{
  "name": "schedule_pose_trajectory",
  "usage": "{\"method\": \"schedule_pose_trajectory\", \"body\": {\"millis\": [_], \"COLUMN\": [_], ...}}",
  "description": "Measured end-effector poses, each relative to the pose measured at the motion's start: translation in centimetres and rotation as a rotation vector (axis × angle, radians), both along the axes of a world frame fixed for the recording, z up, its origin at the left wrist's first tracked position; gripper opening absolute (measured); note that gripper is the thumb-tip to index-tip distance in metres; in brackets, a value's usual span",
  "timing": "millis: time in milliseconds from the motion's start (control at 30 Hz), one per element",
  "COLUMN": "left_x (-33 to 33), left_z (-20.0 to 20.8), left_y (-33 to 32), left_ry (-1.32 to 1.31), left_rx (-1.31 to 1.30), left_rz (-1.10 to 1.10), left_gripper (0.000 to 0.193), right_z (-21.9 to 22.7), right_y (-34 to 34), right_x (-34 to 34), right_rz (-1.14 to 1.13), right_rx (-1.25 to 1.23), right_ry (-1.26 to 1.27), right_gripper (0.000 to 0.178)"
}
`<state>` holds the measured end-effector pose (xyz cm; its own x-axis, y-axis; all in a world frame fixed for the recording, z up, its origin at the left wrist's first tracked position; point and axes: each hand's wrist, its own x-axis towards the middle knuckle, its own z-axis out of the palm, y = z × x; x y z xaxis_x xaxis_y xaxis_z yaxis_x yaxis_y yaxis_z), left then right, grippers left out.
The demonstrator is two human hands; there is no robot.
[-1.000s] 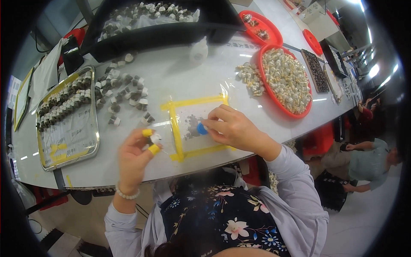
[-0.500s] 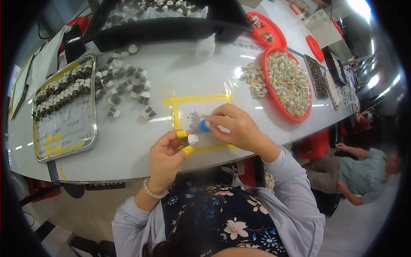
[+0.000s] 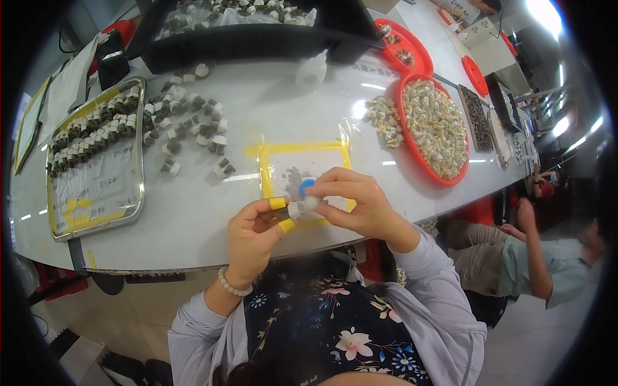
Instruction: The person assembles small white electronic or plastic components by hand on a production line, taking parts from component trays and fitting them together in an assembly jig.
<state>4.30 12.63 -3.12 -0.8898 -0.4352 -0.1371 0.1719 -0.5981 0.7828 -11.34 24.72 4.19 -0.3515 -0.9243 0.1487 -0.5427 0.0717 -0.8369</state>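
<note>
My left hand (image 3: pixel 252 235), with yellow covers on thumb and forefinger, pinches a small white piece (image 3: pixel 295 210) with a dark end. From the right, my right hand (image 3: pixel 362 202) brings a small pale piece (image 3: pixel 312 202) against it, closed between thumb and fingers. The fingers partly hide this pale piece, and its kind is unclear. Just behind the fingertips, a round blue cap (image 3: pixel 307 186) sits inside a yellow-taped square (image 3: pixel 302 147) on the white table. Grey smudges mark the surface around the cap.
Several white-and-dark pieces (image 3: pixel 187 119) lie scattered left of the square; more stand in rows on a metal tray (image 3: pixel 96 226). A white squeeze bottle (image 3: pixel 312 71) stands before a black bin (image 3: pixel 257 48). Pale pieces fill a red tray (image 3: pixel 421 168). A seated person (image 3: pixel 537 267) is at right.
My right hand has come from above the blue cap toward my left hand, and the two small pieces now meet. The person at right has raised an arm.
</note>
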Motion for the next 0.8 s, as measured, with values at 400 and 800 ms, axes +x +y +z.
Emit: {"method": "schedule_pose_trajectory", "body": {"millis": [400,800], "left_x": [0.3,0.2], "left_z": [0.1,0.1], "left_y": [0.5,0.5], "left_ry": [0.004,-0.002], "left_rx": [-0.117,-0.332], "left_rz": [0.029,0.038], "left_gripper": [0.025,0.023], "right_z": [-0.6,-2.3], "right_y": [0.3,1.0], "right_x": [0.4,0.8], "right_rz": [0.026,0.004], "right_rx": [0.047,0.008], "right_ry": [-0.1,-0.195], "right_gripper": [0.026,0.024]}}
